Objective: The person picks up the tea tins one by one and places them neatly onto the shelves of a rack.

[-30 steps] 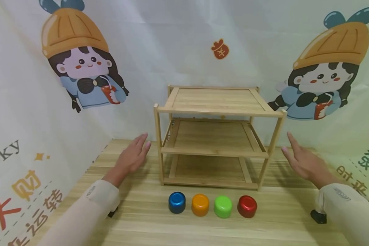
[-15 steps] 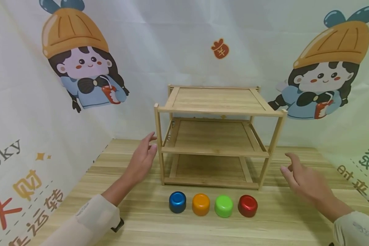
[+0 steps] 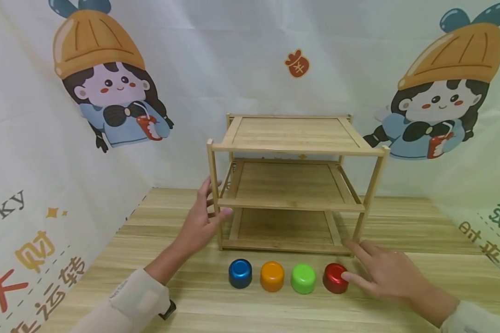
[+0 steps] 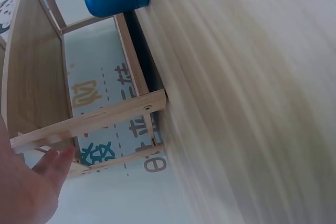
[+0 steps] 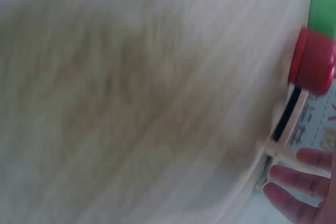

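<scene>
A three-tier wooden shelf rack [image 3: 300, 135] stands on the table. My left hand [image 3: 200, 223] grips its left front post, thumb in front and fingers behind; the left wrist view shows the thumb [image 4: 55, 167] beside that post. Before the rack sits a row of small round metallic canisters: blue [image 3: 240, 274], orange [image 3: 272, 277], green [image 3: 303, 279] and red [image 3: 334, 278]. My right hand [image 3: 393, 274] reaches in from the right with extended fingers, its thumb tip at the red canister's side and its forefinger near the rack's right front foot.
The wood-grain table [image 3: 183, 305] runs back to a white cloth backdrop [image 3: 241, 55] printed with cartoon figures and characters. Cloth also rises along both sides. A dark strap [image 3: 168, 310] shows at the left cuff.
My left hand has moved right, from beside the rack onto its left post. The right hand has come down and left to the red canister. Rack and canisters have stayed put.
</scene>
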{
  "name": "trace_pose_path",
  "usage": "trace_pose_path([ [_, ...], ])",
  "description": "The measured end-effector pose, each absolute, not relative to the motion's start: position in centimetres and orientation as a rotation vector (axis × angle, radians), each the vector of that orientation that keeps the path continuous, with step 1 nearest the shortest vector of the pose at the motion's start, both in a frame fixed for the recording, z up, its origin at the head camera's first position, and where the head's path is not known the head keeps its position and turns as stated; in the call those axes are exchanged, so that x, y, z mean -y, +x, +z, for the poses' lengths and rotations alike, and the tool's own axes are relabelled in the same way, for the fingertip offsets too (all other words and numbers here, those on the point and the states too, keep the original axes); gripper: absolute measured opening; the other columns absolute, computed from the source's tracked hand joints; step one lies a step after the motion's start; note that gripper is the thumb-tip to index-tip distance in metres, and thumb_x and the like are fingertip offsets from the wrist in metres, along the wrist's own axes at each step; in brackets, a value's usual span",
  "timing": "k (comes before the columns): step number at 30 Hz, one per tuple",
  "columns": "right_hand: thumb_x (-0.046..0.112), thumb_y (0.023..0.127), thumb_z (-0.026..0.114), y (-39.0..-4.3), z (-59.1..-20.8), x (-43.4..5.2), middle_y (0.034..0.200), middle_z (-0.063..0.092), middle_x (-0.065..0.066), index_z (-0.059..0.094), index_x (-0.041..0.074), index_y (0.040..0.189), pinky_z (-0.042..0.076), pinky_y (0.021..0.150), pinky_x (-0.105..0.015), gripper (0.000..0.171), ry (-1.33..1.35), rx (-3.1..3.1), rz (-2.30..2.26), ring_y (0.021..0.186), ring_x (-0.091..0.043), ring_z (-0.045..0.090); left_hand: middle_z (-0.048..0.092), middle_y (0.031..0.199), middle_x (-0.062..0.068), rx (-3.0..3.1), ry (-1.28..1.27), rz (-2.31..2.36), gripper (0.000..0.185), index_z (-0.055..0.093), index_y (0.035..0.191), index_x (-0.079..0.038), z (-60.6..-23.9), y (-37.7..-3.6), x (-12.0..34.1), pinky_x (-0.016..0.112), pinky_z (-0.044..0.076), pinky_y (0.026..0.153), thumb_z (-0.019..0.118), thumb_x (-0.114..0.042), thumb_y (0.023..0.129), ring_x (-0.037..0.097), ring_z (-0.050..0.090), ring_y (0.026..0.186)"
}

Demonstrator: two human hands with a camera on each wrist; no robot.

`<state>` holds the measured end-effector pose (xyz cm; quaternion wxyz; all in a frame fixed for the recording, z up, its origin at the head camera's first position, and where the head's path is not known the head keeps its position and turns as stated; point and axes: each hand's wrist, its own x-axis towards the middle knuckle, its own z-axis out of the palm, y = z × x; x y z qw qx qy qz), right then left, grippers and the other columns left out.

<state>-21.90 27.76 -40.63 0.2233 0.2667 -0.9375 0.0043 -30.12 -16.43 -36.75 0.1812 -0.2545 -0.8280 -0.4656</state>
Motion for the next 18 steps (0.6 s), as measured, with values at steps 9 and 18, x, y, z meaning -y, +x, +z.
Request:
trace_pose_path([
  [9,0.073,0.086,0.063,-21.5,-41.9,-25.8,0.111,0.068,0.006,0.057,0.029,0.143,0.032,0.044,-0.013,0.071,0.854,2.572,-0.037,0.079,-0.011,0.069,0.035,0.163,0.010,2.325,-0.747,-1.203,0.106,-0.007,0.163,-0.034,-37.5,-30.5,16.3,0.050,0.064,0.083,0.074,-0.023,0.095,0.047,0.061,0.124],
  [18,0.067,0.091,0.062,-21.5,-42.5,-25.0,0.098,0.064,0.010,0.061,0.029,0.139,0.035,0.046,-0.014,0.061,0.898,2.535,-0.039,0.074,-0.005,0.061,0.037,0.162,0.017,2.336,-0.728,-1.121,0.107,-0.009,0.164,-0.029,-38.1,-30.8,16.2,0.044,0.064,0.078,0.072,-0.014,0.095,0.051,0.060,0.124],
])
